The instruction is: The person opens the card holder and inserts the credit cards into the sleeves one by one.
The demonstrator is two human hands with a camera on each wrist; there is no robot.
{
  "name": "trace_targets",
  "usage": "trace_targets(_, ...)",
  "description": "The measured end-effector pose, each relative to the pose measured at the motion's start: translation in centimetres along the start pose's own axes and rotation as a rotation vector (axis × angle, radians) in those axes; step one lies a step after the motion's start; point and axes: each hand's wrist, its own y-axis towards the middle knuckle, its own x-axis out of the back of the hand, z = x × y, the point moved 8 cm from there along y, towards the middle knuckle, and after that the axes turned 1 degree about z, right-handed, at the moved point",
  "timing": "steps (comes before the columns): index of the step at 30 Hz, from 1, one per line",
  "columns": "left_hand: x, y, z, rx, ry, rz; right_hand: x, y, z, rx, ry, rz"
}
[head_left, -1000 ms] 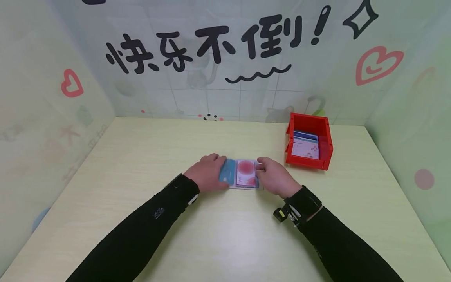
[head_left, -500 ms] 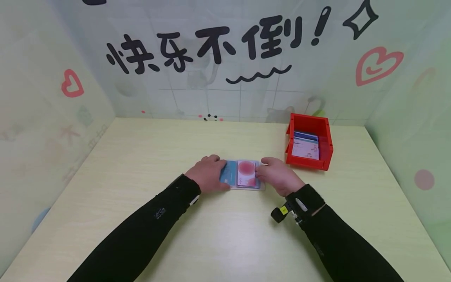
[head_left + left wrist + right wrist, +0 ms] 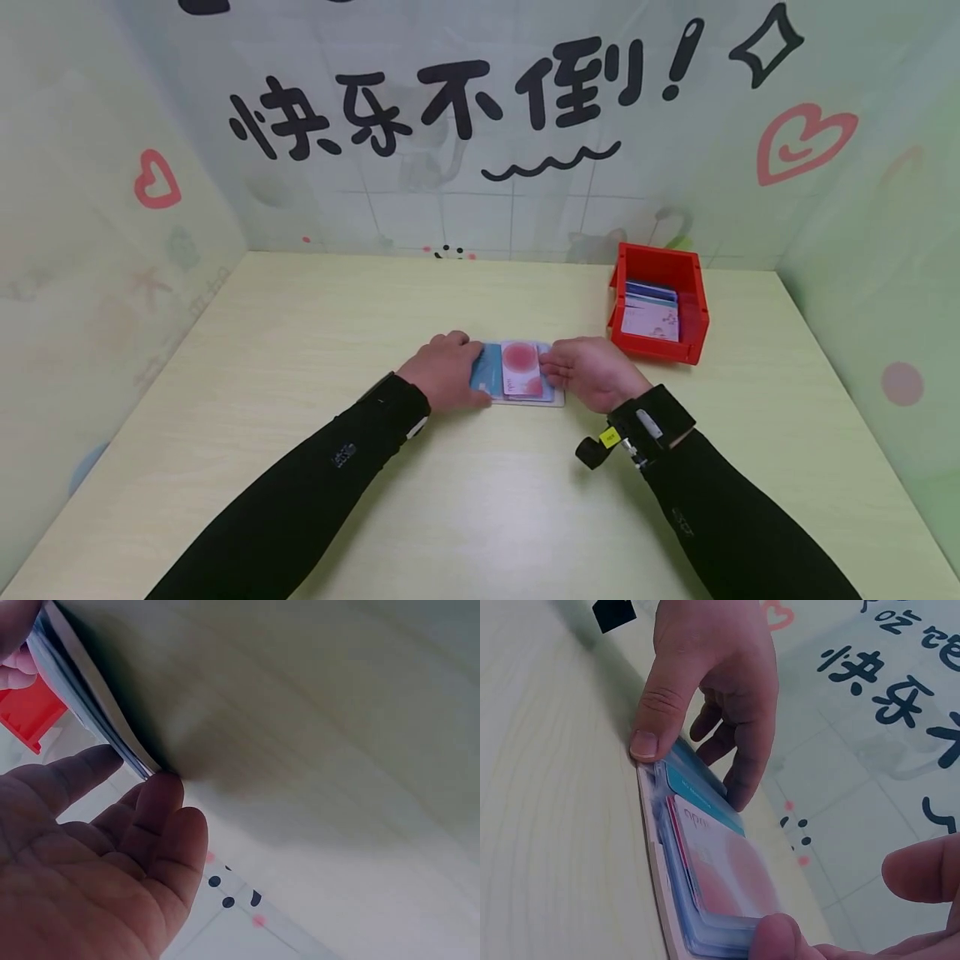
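A card holder (image 3: pixel 486 367) with clear plastic sleeves lies open on the table, its left part blue. My left hand (image 3: pixel 446 371) grips it at the left end, thumb at the near edge and fingers at the far edge. On top of the sleeves lies a white card (image 3: pixel 521 372) with pink round patches; in the right wrist view its edge stands a little raised over the sleeve. My right hand (image 3: pixel 596 371) touches the card's right edge with extended fingertips, palm turned sideways. The left wrist view shows the holder's layered edge (image 3: pixel 90 682) at the left fingertips.
A red bin (image 3: pixel 703 321) stands at the back right, just beyond the right hand. Several cards (image 3: pixel 651 318) lean inside it. A printed backdrop wall (image 3: pixel 420 217) rises behind the table, with side walls at left and right.
My right hand has turned more flat, its fingers now extended against the card. The card has shifted slightly left over the holder. My left hand keeps its grip.
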Motion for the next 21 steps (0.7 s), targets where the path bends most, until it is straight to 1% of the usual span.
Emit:
trace_targets(4, 0.0, 0.0, 0.0, 0.001, 0.004, 0.0, 0.0, 0.2, -0.2, 0.0, 0.054, -0.007)
trace_targets(8, 0.1, -0.1, -0.1, -0.006, 0.005, 0.001, 0.0, 0.2, -0.2, 0.011, 0.07, -0.013)
trace_targets(15, 0.2, 0.1, -0.1, -0.012, 0.015, 0.004, -0.5, -0.1, 0.3, 0.06, 0.011, 0.024)
trace_targets(21, 0.1, 0.3, -0.3, -0.007, 0.03, 0.001, -1.2, -0.4, 0.4, 0.084, 0.0, 0.064)
